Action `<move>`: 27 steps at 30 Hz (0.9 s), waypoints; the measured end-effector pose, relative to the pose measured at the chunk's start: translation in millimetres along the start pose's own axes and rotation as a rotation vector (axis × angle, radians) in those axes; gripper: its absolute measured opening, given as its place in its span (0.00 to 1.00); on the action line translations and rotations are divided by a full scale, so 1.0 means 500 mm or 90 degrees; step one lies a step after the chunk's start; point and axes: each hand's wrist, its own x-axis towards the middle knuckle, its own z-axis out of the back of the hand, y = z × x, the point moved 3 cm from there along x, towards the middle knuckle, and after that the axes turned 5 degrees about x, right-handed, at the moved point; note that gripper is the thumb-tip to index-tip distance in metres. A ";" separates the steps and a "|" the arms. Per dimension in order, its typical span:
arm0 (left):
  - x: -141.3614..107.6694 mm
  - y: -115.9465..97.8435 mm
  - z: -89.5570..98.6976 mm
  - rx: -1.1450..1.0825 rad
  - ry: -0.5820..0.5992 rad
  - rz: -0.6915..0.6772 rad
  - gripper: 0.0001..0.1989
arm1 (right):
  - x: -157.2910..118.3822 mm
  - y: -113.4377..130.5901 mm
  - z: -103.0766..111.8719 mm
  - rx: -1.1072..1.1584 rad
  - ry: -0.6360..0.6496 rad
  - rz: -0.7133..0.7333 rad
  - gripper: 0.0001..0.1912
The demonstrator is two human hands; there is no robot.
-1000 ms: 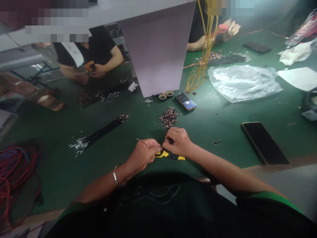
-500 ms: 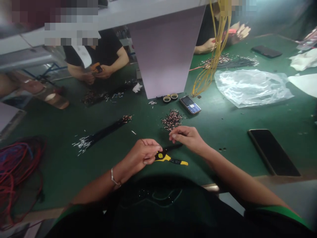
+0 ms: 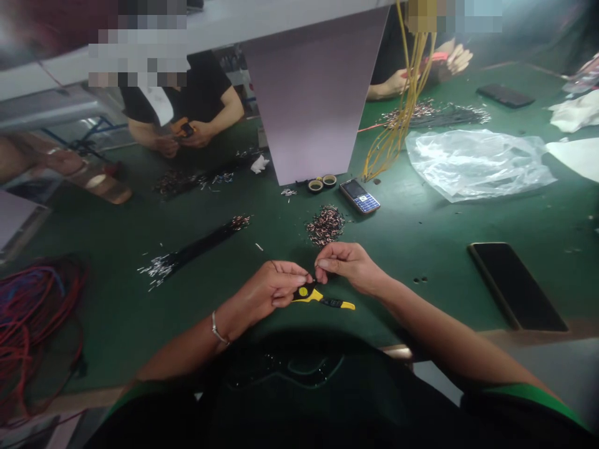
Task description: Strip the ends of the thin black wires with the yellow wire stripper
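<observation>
Yellow-and-black wire pliers (image 3: 322, 299) lie on the green bench mat (image 3: 107, 324) right in front of me. My left hand (image 3: 274, 288) is curled over the pliers' jaw end, its fingers shut on what looks like a thin dark wire (image 3: 281, 265). My right hand (image 3: 344, 265) comes in from the right, fingertips pinched together just above the pliers. Anything between those fingertips is too small to make out. A heap of small copper terminals (image 3: 325, 226) lies just beyond both hands.
A bundle of black wires with bright ends (image 3: 196, 249) lies to the left, a smartphone (image 3: 518, 287) to the right. Farther off are a keypad phone (image 3: 359, 196), tape rolls (image 3: 322, 183), a plastic bag (image 3: 472, 165) and a grey pillar (image 3: 309, 93). Another person's arms (image 3: 187, 131) appear across the bench.
My right hand first moved up and away from the pliers, then came back toward my left hand. The pliers now sit with their black jaw end under my left fingers.
</observation>
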 end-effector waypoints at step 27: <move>0.015 -0.021 0.054 -0.074 -0.082 -0.099 0.04 | -0.045 -0.067 -0.026 -0.801 0.111 0.185 0.19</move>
